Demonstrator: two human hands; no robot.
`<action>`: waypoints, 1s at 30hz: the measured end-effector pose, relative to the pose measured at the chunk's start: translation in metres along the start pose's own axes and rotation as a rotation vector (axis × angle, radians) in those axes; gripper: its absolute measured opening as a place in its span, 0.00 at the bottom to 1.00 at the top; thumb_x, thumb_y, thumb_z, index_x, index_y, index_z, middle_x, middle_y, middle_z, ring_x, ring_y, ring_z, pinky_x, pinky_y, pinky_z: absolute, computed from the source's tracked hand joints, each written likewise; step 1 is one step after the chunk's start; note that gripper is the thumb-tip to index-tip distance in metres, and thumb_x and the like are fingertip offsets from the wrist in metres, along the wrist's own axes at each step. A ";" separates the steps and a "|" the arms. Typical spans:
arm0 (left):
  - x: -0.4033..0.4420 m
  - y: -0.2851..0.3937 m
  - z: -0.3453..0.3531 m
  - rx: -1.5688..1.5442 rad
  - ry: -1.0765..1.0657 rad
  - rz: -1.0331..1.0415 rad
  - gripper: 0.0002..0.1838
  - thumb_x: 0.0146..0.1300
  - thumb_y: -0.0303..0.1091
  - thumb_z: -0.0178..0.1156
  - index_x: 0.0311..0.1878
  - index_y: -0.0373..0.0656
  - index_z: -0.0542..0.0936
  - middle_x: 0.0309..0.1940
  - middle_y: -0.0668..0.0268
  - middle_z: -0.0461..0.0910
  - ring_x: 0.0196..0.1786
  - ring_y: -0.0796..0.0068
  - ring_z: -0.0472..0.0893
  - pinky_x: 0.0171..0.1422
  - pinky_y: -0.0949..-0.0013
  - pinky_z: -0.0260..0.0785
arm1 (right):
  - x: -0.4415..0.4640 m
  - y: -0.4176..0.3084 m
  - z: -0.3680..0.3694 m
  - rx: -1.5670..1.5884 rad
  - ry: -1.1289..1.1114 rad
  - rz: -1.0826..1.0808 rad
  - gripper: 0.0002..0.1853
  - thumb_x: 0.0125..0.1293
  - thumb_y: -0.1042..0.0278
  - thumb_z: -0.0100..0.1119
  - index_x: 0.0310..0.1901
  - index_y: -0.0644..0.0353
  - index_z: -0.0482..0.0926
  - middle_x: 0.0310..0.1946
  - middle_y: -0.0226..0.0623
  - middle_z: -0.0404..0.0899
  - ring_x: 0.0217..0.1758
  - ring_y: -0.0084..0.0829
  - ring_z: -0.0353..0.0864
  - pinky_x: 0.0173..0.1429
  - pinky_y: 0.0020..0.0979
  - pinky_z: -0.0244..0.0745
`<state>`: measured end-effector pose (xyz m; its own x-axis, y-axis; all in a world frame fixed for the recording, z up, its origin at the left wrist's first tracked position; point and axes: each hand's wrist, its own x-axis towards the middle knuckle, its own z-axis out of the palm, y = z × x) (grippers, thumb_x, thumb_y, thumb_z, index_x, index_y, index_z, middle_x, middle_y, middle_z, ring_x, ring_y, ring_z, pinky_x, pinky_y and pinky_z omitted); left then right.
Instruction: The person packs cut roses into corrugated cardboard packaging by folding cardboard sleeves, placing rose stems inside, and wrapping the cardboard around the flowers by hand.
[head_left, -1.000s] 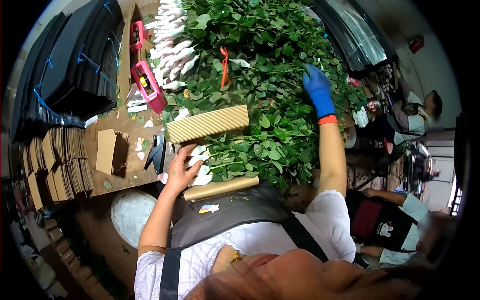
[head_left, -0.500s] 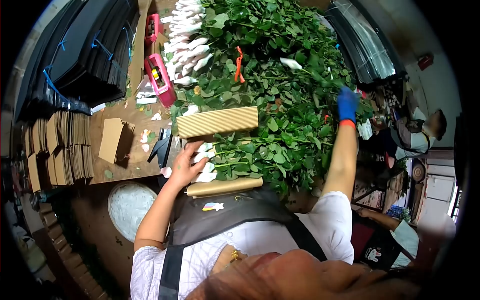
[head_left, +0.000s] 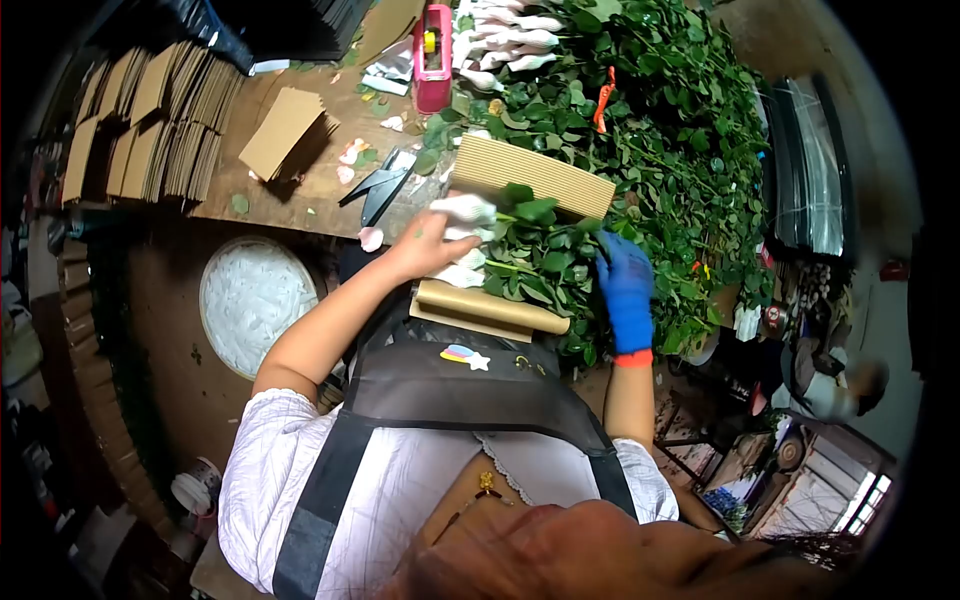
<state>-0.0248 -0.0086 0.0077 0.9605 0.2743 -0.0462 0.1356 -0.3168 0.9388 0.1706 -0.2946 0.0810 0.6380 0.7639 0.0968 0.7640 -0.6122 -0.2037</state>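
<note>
Standing at ten o'clock from the bare left hand [head_left: 430, 246]: folded cardboard sheets [head_left: 150, 130]. At eleven: dark stapler-like tool [head_left: 382, 187], on the table [head_left: 285, 200]. Left hand: curled round white-netted roses [head_left: 466, 268], which lie within an opened wrap [head_left: 490, 306], its corrugated flap [head_left: 535, 174] at two o'clock. Just past three: blue-gloved right hand [head_left: 624, 290], by the leafy stems [head_left: 530, 268]; grip, I cannot tell.

I see flowers [head_left: 464, 209] mid-frame between flaps [head_left: 535, 175]; stapler [head_left: 383, 186] on table [head_left: 290, 222], left of flowers; cards [head_left: 145, 125] upper left; tub [head_left: 257, 305] mid-left.
</note>
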 end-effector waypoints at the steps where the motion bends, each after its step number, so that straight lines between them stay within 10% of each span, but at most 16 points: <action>1: 0.000 -0.004 0.001 0.020 -0.010 -0.015 0.27 0.62 0.38 0.72 0.60 0.37 0.75 0.55 0.56 0.81 0.55 0.64 0.82 0.62 0.63 0.73 | 0.007 0.003 0.010 -0.052 -0.033 0.010 0.19 0.61 0.67 0.68 0.54 0.54 0.82 0.49 0.44 0.86 0.51 0.48 0.85 0.57 0.47 0.80; 6: -0.001 -0.009 0.008 0.051 0.070 0.088 0.28 0.62 0.37 0.72 0.61 0.36 0.74 0.51 0.53 0.81 0.55 0.57 0.82 0.62 0.60 0.74 | 0.020 -0.027 -0.066 -0.408 0.059 -0.215 0.21 0.63 0.64 0.67 0.59 0.53 0.80 0.49 0.44 0.85 0.50 0.45 0.85 0.56 0.42 0.80; 9: 0.000 -0.001 0.009 0.051 0.100 0.118 0.30 0.62 0.37 0.72 0.63 0.36 0.72 0.52 0.51 0.80 0.56 0.55 0.82 0.62 0.59 0.73 | 0.026 -0.068 -0.088 0.118 -0.099 -0.211 0.21 0.64 0.62 0.67 0.59 0.49 0.81 0.42 0.44 0.87 0.45 0.45 0.86 0.51 0.43 0.81; 15: 0.001 0.002 0.007 0.232 0.050 0.090 0.30 0.63 0.39 0.69 0.65 0.38 0.70 0.53 0.49 0.79 0.56 0.51 0.79 0.61 0.57 0.72 | 0.074 -0.108 0.009 -0.102 -0.434 0.006 0.17 0.71 0.45 0.57 0.48 0.47 0.85 0.35 0.43 0.86 0.40 0.46 0.86 0.44 0.47 0.80; 26: 0.016 0.029 0.007 0.293 0.357 0.105 0.14 0.72 0.39 0.60 0.35 0.39 0.75 0.25 0.55 0.75 0.35 0.50 0.77 0.45 0.51 0.71 | 0.068 -0.094 0.041 -0.077 -0.224 -0.116 0.17 0.71 0.44 0.57 0.40 0.48 0.84 0.35 0.42 0.85 0.37 0.45 0.85 0.41 0.48 0.80; 30: 0.007 0.033 -0.007 0.351 0.356 0.201 0.12 0.70 0.34 0.62 0.31 0.39 0.77 0.29 0.55 0.80 0.35 0.52 0.81 0.46 0.52 0.76 | 0.071 -0.098 0.042 -0.144 -0.347 -0.031 0.17 0.71 0.45 0.58 0.37 0.49 0.83 0.32 0.40 0.85 0.34 0.45 0.85 0.39 0.47 0.79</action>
<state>-0.0154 -0.0108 0.0403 0.8425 0.4483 0.2987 0.0889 -0.6626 0.7437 0.1367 -0.1719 0.0674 0.5630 0.7907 -0.2406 0.8036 -0.5917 -0.0641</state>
